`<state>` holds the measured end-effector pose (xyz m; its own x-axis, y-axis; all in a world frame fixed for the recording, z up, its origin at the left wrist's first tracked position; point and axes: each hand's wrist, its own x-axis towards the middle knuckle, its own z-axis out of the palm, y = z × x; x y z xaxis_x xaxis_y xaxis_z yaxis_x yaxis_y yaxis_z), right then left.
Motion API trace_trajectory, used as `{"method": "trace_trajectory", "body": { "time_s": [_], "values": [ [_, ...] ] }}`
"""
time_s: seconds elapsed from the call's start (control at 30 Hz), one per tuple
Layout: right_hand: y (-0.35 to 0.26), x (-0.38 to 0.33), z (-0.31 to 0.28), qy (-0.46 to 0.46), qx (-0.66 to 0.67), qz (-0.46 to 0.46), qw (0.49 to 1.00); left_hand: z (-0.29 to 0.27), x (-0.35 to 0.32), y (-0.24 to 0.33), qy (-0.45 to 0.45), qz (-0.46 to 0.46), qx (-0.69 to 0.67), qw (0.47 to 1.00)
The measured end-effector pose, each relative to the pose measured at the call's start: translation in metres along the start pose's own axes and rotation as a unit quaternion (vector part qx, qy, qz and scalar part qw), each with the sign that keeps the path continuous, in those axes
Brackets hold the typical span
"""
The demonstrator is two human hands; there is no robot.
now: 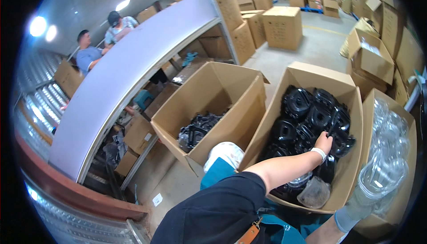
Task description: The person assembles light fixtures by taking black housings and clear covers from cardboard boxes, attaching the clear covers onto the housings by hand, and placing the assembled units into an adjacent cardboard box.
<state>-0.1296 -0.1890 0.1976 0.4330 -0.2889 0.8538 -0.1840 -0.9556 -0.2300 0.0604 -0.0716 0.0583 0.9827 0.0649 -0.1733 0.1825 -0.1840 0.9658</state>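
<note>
1. Gripping with the left hand (324, 143): the fingers are curled and pinched on the edge of a black plastic part (343, 145). A white wristband (319, 153) encircles this wrist.
2. Position of the part: right side of an open cardboard box (320, 72), among other glossy black parts (298, 103). A translucent piece (315, 193) lies at the near end of this box.
3. Right hand (367, 199): gloved, at the near end of a clear plastic container (387, 172). Whether its fingers are spread or pressed together cannot be told through the plastic.
4. Right-hand carton (410, 164): holds more clear containers (389, 130), just beside the box of black parts.
5. Left-hand carton (231, 126): open, with dark parts (198, 128) at its bottom.
6. Far left: a long white tabletop (133, 70), with two people, one in blue (82, 57) and one in a dark cap (120, 28), on its far side.
7. Far area: a closed carton (282, 28) stands on the floor (322, 43); further cartons (378, 52) are piled at right.
</note>
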Motion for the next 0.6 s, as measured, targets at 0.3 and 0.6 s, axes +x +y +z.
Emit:
{"method": "trace_trajectory", "body": {
  "time_s": [0.3,0.6],
  "values": [
    [-0.127,-0.057,0.007,-0.137,0.328,0.019,0.935,-0.197,-0.140,0.100,-0.073,0.305,0.060,0.948],
    [-0.166,-0.097,-0.037,-0.250,0.794,0.347,0.433,-0.229,-0.215,0.083,-0.147,0.333,0.257,0.895]
  ]
}}
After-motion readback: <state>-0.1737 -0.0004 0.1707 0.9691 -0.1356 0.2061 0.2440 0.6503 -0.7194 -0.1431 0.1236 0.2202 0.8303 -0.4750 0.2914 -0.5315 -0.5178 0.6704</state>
